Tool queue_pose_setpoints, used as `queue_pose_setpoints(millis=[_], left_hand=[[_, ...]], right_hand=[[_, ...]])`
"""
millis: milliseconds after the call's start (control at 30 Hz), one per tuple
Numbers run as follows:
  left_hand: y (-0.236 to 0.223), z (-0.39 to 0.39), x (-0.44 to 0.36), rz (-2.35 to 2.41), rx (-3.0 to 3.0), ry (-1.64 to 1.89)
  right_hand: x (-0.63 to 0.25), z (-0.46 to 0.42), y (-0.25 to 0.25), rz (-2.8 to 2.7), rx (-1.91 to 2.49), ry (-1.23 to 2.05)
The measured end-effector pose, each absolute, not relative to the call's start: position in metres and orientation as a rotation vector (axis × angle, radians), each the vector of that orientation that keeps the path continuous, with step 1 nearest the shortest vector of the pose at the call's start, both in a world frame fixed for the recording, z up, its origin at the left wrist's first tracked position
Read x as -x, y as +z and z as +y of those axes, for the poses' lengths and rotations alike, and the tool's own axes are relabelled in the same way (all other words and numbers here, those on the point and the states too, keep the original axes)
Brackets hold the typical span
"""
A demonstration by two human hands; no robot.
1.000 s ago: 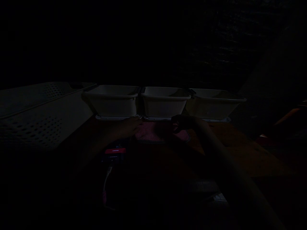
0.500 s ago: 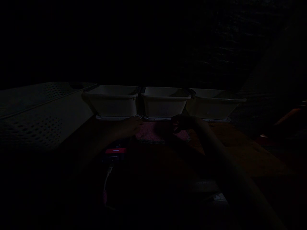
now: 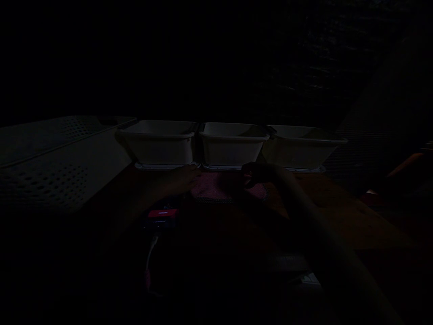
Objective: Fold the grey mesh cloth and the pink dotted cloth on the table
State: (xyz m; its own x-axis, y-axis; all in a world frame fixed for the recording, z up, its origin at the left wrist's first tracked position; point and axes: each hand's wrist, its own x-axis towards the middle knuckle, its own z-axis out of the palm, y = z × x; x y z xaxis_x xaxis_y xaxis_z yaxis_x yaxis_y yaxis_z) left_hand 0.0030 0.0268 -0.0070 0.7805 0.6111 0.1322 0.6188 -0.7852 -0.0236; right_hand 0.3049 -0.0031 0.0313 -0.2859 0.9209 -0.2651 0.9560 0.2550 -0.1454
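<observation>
The scene is very dark. A pink cloth (image 3: 213, 187) with a dark stitched edge lies on the wooden table between my hands. At its left edge, my left hand (image 3: 184, 178) rests low, fingers stretched out and holding nothing visible. My right hand (image 3: 259, 173) hovers over or touches the cloth's right part; contact is hard to judge. Its fingers are bent, with a gap between thumb and fingers and nothing visible in them. Just behind the hands stand three pale tubs: a left tub (image 3: 162, 149), a middle tub (image 3: 233, 151) and a right tub (image 3: 297, 151).
A pale perforated basket (image 3: 104, 158) stands at the left. Nearer me lies a device with a lit red screen (image 3: 163, 213), with a white cable (image 3: 149, 257) plugged in. Another person's arm (image 3: 406, 164) shows dimly at the far right. Bare wooden table (image 3: 358, 216) shows on the right.
</observation>
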Motion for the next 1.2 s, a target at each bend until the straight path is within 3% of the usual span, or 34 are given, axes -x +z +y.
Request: queue_pose_setpoints(millis=[1200], left_hand=[[-0.016, 0.036, 0.001, -1.015, 2.915, -0.248]], right_hand=[[-0.323, -0.002, 0.034, 2.394, -1.868, -0.385]])
